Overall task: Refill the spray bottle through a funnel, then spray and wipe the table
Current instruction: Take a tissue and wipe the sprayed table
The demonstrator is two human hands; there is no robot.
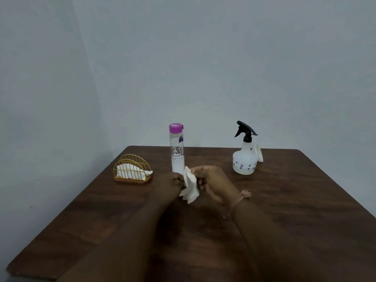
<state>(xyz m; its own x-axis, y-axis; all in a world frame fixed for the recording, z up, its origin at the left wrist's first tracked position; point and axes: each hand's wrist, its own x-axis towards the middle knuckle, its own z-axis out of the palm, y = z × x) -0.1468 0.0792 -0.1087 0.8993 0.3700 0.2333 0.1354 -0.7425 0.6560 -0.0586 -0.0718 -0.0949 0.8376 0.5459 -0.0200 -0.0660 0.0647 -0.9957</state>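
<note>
Both hands met above the middle of the brown wooden table (284, 210). The left hand (168, 185) had its fingers curled and pinched the left edge of a crumpled white tissue (190, 186). The right hand (211, 180) gripped the same tissue from the right, fingers curled round it. The tissue hung between the two hands, its lower corners pointing down toward the tabletop; whether it touched the wood could not be determined. A pinkish band (239, 202) circled the right wrist.

The spray bottle (244, 159) stood upright on the far right part of the table, well apart from the hands. Its body was translucent white with small dark flower marks, and its black trigger head (245, 130) was fitted on top, nozzle pointing left. A white funnel (258, 155) leaned just behind and to the right of the spray bottle, touching or nearly touching it.

A tall clear water bottle (177, 151) with a purple cap (176, 128) stood upright just beyond the hands, cap closed. Its base was hidden behind the tissue.

A gold wire holder (132, 169) sat on the far left part of the table, containing white tissues (130, 168). A plain grey wall (203, 68) rose behind the table.
</note>
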